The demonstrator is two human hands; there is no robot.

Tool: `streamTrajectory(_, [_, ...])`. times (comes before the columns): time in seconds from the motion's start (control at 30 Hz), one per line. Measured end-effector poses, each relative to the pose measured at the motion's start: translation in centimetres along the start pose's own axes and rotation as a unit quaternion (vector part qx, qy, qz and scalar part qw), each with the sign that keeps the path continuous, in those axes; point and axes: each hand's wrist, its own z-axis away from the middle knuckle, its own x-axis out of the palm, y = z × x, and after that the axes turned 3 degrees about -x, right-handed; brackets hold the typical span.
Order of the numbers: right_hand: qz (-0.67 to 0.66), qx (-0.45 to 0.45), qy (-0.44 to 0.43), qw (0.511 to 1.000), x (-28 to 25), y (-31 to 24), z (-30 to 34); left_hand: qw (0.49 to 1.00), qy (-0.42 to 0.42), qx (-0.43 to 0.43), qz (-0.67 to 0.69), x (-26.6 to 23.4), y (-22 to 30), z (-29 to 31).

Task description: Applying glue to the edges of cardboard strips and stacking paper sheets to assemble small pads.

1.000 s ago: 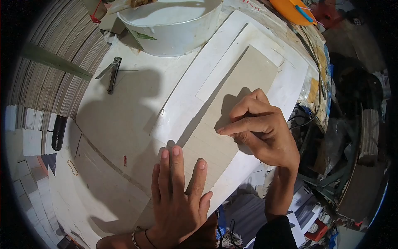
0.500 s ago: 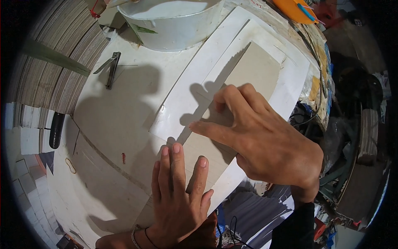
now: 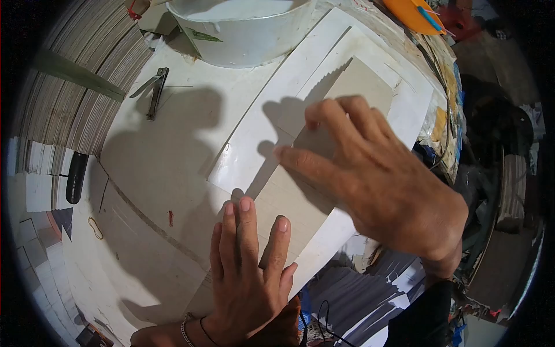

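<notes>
A long beige strip of cardboard (image 3: 367,85) lies slantwise on white sheets of paper (image 3: 245,141). My left hand (image 3: 248,283) rests palm down at the strip's near end, its fingers spread and stretched out. Over the strip's middle is my right hand (image 3: 381,185), with fingers bent and the thumb apart from them. Nothing shows between that thumb and the fingers. Its shadow falls on the paper, just left of the strip. The right hand hides part of the strip's middle.
A white bucket (image 3: 245,43) with pale contents stands at the far side. Nail clippers (image 3: 155,95), a rubber band (image 3: 96,229) and a black handle-like object (image 3: 76,178) lie to the left. Stacked boards (image 3: 87,52) fill the far left. An orange basin (image 3: 409,14) sits far right.
My right hand has shifted right and slightly away from me, and its thumb has moved off the strip's left edge. The left hand stays in place.
</notes>
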Motion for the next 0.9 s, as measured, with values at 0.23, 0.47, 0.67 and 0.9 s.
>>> streamTrajectory(0.23, [0.02, 0.007, -0.009, 1.0, -0.2, 0.4, -0.8, 1.0, 0.02, 0.002, 0.008, 0.2, -0.4, 0.2])
streamTrajectory(0.47, [0.08, -0.018, -0.001, 0.997, -0.1, -1.0, -0.6, 1.0, 0.023, 0.001, 0.012, 0.3, -0.6, 0.3])
streamTrajectory(0.67, [-0.14, -0.055, 0.049, 0.987, 0.0, -2.4, 0.5, 1.0, 0.011, 0.009, 0.004, 0.2, -0.5, 0.4])
streamTrajectory(0.9, [-0.249, -0.003, 0.069, 0.966, 1.8, -1.3, 1.1, 0.997, 0.068, -0.008, 0.038, 0.6, -0.7, 0.4])
